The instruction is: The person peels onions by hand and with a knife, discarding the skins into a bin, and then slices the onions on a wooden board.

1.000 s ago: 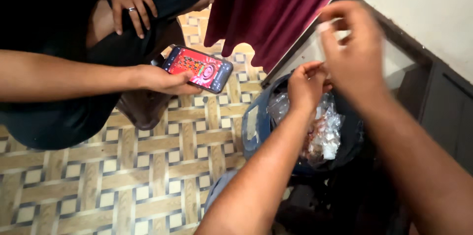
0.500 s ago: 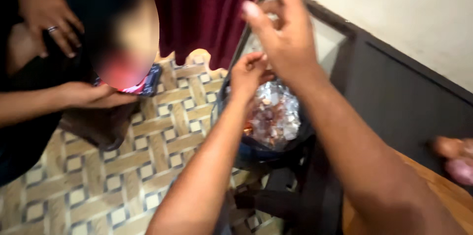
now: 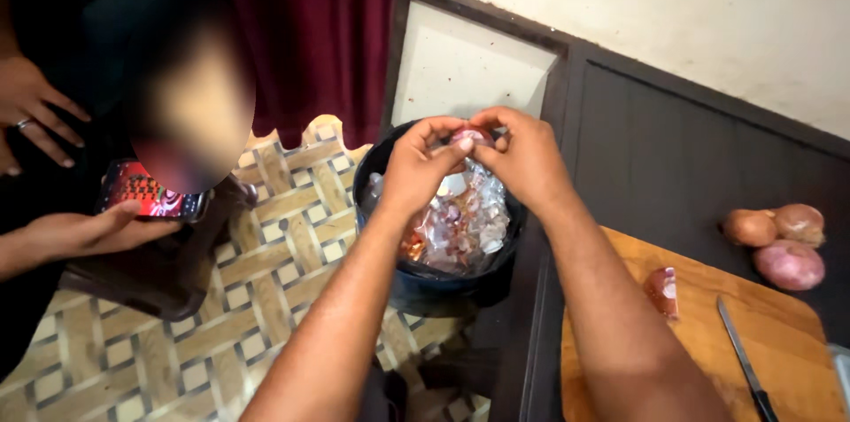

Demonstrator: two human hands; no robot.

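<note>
A small reddish onion [image 3: 471, 135] is held above a dark round bin [image 3: 443, 285], gripped from both sides. The left hand [image 3: 423, 165] pinches it with fingertips from the 9 o'clock side; the right hand [image 3: 522, 156] grasps it from the 3 o'clock side. Both hands are closed on the onion, and most of it is hidden by the fingers.

The bin stands on the floor directly below the hands and holds crumpled clear plastic wrappers [image 3: 465, 214] mixed with reddish scraps.

At 4 o'clock from the bin, a wooden cutting board [image 3: 708, 351] lies on the dark worktop [image 3: 682, 165]. On the board lie a cut onion piece [image 3: 662, 289] and a knife [image 3: 744, 364]. Three whole onions [image 3: 779, 240] rest on the worktop just beyond the board, at 3 o'clock.

At 9 o'clock, another person's hand [image 3: 93, 232] holds a phone [image 3: 146, 192] with a red screen over the chequered floor [image 3: 266, 280]. A dark red curtain [image 3: 310, 32] hangs at 11 o'clock.
</note>
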